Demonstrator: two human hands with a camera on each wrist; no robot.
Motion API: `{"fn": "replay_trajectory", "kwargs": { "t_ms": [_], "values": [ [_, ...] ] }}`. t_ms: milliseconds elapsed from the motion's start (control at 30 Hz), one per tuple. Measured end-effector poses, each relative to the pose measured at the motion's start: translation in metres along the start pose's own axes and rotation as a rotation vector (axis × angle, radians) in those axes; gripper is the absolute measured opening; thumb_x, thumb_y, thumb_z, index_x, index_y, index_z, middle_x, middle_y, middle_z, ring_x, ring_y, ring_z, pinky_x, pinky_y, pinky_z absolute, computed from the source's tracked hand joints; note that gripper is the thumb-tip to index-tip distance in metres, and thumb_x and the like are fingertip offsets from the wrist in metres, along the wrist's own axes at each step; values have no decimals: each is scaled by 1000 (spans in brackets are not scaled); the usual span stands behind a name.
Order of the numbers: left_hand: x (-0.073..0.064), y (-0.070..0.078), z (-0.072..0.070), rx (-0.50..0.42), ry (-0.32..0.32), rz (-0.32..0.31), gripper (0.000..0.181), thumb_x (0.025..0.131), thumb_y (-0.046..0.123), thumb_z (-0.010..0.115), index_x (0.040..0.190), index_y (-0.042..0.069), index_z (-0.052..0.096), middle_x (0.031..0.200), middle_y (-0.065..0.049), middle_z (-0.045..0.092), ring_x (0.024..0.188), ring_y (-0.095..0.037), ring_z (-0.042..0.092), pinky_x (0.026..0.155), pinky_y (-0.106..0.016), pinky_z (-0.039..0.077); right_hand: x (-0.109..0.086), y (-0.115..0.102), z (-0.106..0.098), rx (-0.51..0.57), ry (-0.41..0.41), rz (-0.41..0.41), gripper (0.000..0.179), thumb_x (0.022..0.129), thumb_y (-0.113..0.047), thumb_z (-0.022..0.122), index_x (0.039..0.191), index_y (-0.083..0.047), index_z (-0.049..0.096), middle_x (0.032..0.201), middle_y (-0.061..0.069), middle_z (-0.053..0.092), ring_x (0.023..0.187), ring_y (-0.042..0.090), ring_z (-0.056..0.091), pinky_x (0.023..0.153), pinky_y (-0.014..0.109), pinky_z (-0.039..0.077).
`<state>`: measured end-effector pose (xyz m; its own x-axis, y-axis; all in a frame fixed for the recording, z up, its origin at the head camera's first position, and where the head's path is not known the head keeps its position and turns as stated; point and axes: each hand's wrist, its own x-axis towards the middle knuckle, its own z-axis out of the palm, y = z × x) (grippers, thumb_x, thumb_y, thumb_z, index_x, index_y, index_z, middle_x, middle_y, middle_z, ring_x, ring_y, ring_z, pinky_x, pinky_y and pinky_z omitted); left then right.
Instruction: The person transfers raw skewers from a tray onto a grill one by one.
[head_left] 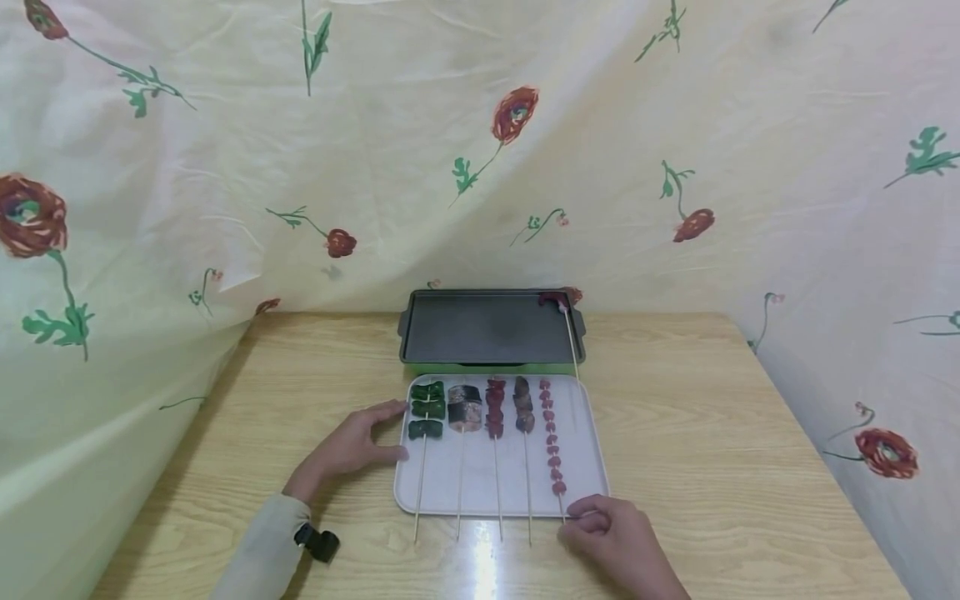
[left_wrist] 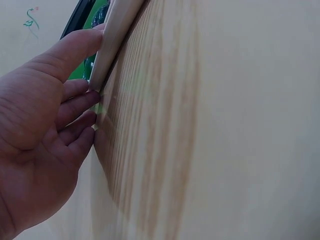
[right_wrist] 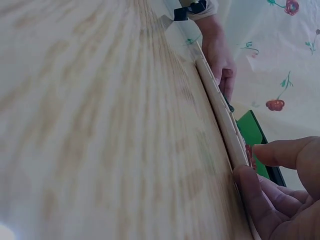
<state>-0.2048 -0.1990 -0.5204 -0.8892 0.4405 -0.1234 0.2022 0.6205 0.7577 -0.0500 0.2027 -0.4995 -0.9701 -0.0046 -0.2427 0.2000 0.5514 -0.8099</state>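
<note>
Across a white tray lie several skewers: green pepper pieces, two dark-skinned fish chunks, red meat, brownish meat and a long row of small red pieces. My left hand touches the tray's left edge with its fingers spread. Near the tray's front right corner, my right hand pinches the stick end of the small-red-piece skewer between thumb and forefinger. In the right wrist view the stick is hidden by the fingertips.
Directly behind the tray stands a black grill plate on a green base. A skewer with a dark red piece lies at its right side, its stick reaching over the tray. Flowered cloth hangs around the wooden table.
</note>
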Motion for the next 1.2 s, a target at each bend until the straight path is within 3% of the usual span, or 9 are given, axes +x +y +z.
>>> {"fn": "replay_trajectory", "kwargs": {
  "t_ms": [233,467,733,933,1200],
  "values": [
    [1,0,1,6,-1,-4,80,82,42,85,151,16,52,159,-8,45,150,-32,36,123,-51,30,1,0,1,13,-13,-18,30,80,-20,85,103,-4,73,79,-5,77,74,7,71,79,21,54],
    [1,-1,2,3,-3,-14,81,82,42,86,150,15,52,158,-8,46,150,-32,36,123,-52,30,-2,0,-3,58,-20,22,35,80,-21,86,107,-4,73,82,-3,77,78,10,71,83,21,52],
    [0,1,1,11,-2,-20,81,82,41,86,151,15,52,159,-8,45,150,-32,36,123,-51,31,-1,3,-10,189,-127,44,38,85,-17,82,113,6,71,91,8,78,81,19,70,68,21,56],
    [-1,2,1,14,-2,-23,81,82,41,86,151,16,51,159,-8,45,150,-32,36,123,-51,31,0,5,-11,205,-151,42,31,88,-15,79,110,5,72,88,9,77,65,12,60,54,22,51],
    [0,1,1,18,3,-17,81,82,41,86,151,16,51,159,-8,45,150,-32,36,123,-51,30,-2,3,-12,223,-147,39,27,89,-11,77,109,7,71,88,9,76,68,14,64,56,23,54]
  ]
}}
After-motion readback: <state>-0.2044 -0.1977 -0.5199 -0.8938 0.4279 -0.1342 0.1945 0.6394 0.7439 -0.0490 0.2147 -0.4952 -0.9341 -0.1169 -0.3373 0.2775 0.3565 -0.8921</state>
